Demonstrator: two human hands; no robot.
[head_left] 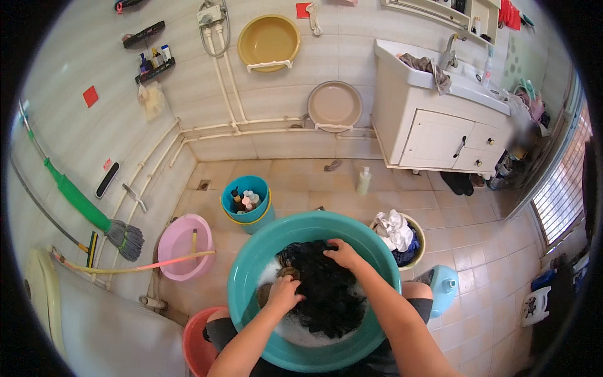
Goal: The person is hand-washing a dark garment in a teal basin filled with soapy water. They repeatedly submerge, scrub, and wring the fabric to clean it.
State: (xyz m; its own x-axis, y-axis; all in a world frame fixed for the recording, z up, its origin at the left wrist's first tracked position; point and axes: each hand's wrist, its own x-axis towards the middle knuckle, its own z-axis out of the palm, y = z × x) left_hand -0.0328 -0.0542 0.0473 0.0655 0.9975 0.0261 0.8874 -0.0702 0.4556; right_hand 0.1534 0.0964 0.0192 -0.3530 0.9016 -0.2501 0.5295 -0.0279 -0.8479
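A large teal tub [245,251] stands between my knees, with foamy water in it. Soaked black cloth [330,295] spreads through the suds, its kind unclear in the bunched folds. My left hand [284,294] is closed on the cloth's left edge, beside a small brownish patch of fabric [289,273]. At the far right edge of the same cloth, my right hand [342,254] pinches it with curled fingers. Part of each grip is hidden by the wet folds.
Around the tub stand a blue bucket of bottles [257,218], a pink basin [168,248] with a hose, a red basin [193,342], a laundry basket [419,251], a blue jug [445,292] and a pump bottle [363,181]. A sink cabinet [433,135] is at the back right.
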